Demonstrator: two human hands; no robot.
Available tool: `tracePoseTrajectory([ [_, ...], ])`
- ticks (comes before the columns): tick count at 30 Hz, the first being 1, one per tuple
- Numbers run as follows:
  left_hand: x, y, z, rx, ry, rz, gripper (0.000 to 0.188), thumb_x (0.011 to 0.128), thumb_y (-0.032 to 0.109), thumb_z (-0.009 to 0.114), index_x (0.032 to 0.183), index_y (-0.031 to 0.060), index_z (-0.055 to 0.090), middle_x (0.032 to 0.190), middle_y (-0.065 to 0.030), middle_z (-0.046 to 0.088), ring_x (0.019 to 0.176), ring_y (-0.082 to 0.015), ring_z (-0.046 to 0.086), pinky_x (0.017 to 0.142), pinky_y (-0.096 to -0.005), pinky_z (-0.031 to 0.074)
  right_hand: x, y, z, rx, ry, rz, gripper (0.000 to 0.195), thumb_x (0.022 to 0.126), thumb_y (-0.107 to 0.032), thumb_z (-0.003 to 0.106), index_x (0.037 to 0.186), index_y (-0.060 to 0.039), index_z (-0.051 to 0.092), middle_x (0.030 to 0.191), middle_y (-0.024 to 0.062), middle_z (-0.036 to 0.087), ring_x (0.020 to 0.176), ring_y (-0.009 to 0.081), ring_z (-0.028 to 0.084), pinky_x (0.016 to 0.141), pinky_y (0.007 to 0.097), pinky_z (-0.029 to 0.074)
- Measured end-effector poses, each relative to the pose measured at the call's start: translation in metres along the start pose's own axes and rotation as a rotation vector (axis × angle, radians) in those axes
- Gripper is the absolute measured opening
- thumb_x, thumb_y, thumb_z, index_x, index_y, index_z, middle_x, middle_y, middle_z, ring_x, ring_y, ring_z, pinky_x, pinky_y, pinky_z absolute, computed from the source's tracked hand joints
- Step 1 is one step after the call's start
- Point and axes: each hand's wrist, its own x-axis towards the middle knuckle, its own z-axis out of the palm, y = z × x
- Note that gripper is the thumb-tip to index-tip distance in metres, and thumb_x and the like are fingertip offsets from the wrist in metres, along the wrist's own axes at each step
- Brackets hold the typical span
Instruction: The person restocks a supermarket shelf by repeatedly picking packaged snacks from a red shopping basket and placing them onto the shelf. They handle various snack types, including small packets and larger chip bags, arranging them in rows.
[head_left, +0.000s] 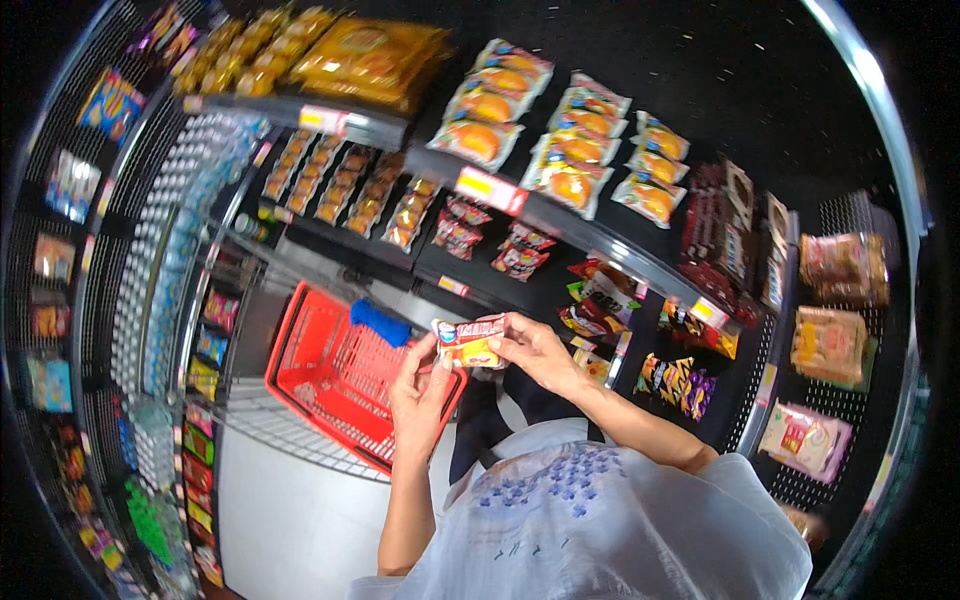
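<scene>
Both hands hold one small packaged snack (472, 343) in front of my body, its printed red, white and yellow face turned up. My left hand (421, 379) grips its left end, thumb at the lower edge. At the other end, the thumb of my right hand (536, 352) presses on the wrapper. Just left of my left hand and lower down is a red plastic shopping basket (322, 397). It rests on a metal wire cart (262, 420). A blue cloth-like item (380, 322) lies over the basket's far rim.
Ahead, a black shelf (585, 214) bears rows of wrapped buns (480, 112), with small snack packs (457, 225) on the tier below. Bagged bread (829, 345) stands at the right. Shelves of bottled water (169, 292) line the left side. Pale floor (300, 517) shows beside the cart.
</scene>
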Motion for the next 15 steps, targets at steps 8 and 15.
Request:
tracePoseTrajectory([
  [8, 0.024, 0.026, 0.069, -0.001, -0.159, 0.104, 0.035, 0.093, -0.001, 0.068, 0.126, -0.0007, 0.058, 0.114, -0.0063, 0.066, 0.103, -0.0109, 0.061, 0.091, -0.0267, 0.050, -0.043, -0.048, -0.041, -0.208, 0.519, -0.181, 0.035, 0.089, -0.023, 0.077, 0.105, -0.0031, 0.053, 0.085, 0.0049, 0.062, 0.065, 0.0087, 0.052, 0.058, 0.0290, 0.046],
  [15, 0.053, 0.044, 0.149, 0.149, -0.284, 0.247, 0.031, 0.094, 0.006, 0.068, 0.121, -0.0004, 0.054, 0.108, -0.0080, 0.066, 0.093, -0.0112, 0.061, 0.082, -0.0260, 0.051, -0.067, -0.071, -0.083, -0.267, 0.854, -0.244, 0.030, 0.089, -0.018, 0.076, 0.099, -0.0021, 0.052, 0.074, 0.0041, 0.051, 0.059, 0.0119, 0.045, 0.054, 0.0310, 0.040],
])
